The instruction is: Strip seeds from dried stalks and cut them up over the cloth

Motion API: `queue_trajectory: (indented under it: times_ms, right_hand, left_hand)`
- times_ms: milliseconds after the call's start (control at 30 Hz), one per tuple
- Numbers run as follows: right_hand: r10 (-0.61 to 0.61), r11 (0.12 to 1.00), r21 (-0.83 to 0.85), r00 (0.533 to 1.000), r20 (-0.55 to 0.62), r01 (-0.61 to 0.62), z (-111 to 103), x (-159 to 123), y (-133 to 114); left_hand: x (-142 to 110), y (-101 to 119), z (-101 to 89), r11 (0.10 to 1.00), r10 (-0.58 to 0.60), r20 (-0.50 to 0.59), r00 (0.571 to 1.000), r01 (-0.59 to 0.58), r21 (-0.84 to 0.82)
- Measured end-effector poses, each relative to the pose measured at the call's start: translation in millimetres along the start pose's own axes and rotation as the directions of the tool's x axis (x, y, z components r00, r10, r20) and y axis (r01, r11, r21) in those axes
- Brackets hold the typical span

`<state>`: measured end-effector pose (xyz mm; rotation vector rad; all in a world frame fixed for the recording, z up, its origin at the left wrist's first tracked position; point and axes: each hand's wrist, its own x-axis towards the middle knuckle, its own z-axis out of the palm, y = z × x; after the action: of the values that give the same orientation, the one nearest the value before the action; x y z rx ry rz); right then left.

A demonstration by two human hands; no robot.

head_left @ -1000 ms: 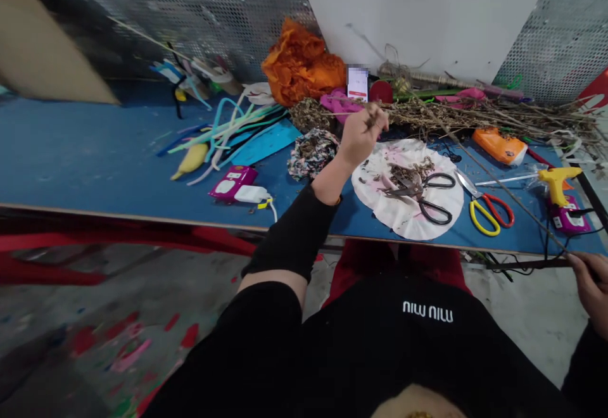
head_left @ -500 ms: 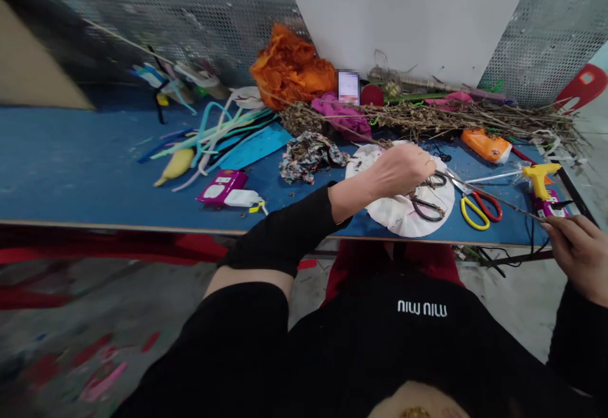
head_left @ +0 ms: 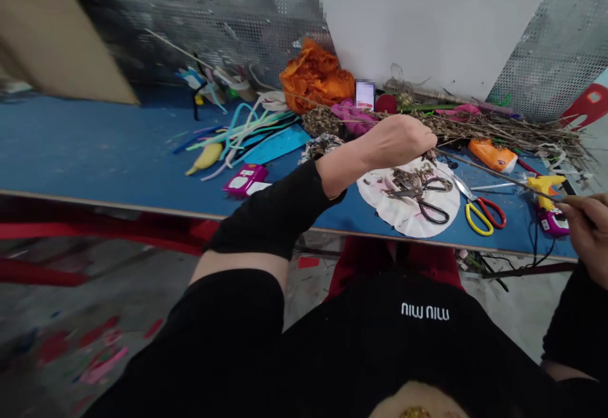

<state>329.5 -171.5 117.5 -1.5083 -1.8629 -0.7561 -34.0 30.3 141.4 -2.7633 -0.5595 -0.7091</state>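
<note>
A long dried plant stem [head_left: 498, 172] slants down to the right between my two hands. My left hand [head_left: 401, 138] is closed around its upper end, above the white round cloth [head_left: 408, 221]. At the far right my right hand [head_left: 589, 225] pinches the stem's other end between thumb and fingers. On the cloth lie black-handled scissors [head_left: 432, 210] among dried plant bits [head_left: 403, 180]. Beside the cloth are scissors with one yellow and one red handle [head_left: 479, 215], their blades partly open. What exactly sits inside my left fist is hidden.
Dried stalks [head_left: 513, 128] are piled along the back. A yellow glue gun [head_left: 546, 187] and an orange packet [head_left: 491, 154] lie at the right. Orange crumpled material [head_left: 316, 82], a phone [head_left: 365, 95], pipe cleaners [head_left: 237, 130] and a purple packet [head_left: 244, 180] occupy the left and middle.
My left hand has risen slightly off the cloth, uncovering more of the black-handled scissors and plant bits. The right hand keeps its pinch on the stem. The camera view has shifted left.
</note>
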Motion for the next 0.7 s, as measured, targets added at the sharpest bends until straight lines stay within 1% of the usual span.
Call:
queue_trajectory:
  times_ms: [100,167,233,333,433,500,600,633,700]
  right_hand:
    - [0.001,1.0,-0.018,1.0,0.023,0.0,-5,3,5]
    - [0.019,1.0,-0.016,1.0,0.02,-0.018,-8,4,6]
    - [0.035,0.999,0.011,0.999,0.009,-0.035,-8,5,5]
    - [0.07,0.997,0.037,0.997,-0.043,-0.068,-4,5,0]
    - [0.136,0.99,0.054,0.986,-0.1,-0.131,1,5,-8]
    - [0.194,0.98,0.068,0.972,-0.135,-0.186,5,6,-14]
    - [0.29,0.957,0.077,0.94,-0.177,-0.281,11,7,-25]
    - [0.316,0.949,0.08,0.93,-0.188,-0.306,12,8,-29]
    - [0.345,0.938,0.105,0.915,-0.209,-0.33,16,10,-40]
  left_hand:
    - [-3,-10,-6.8,0.984,-0.092,-0.097,0.991,0.075,-0.161]
    - [-6,-14,-10.1,0.969,-0.13,-0.143,0.981,0.095,-0.227]
    - [-8,-14,-12.8,0.97,-0.114,-0.132,0.985,0.081,-0.229]
    - [-10,-12,-14.3,0.983,-0.095,-0.081,0.992,0.081,-0.163]
    - [-9,-13,-11.3,0.984,-0.128,-0.083,0.988,0.116,-0.134]
    - [-6,-17,-8.6,0.976,-0.163,-0.108,0.981,0.144,-0.161]
    - [2,-21,-12.5,0.941,-0.253,-0.183,0.95,0.198,-0.273]
    - [6,-21,-17.7,0.923,-0.289,-0.209,0.934,0.214,-0.321]
    - [17,-15,-34.8,0.884,-0.358,-0.237,0.903,0.246,-0.398]
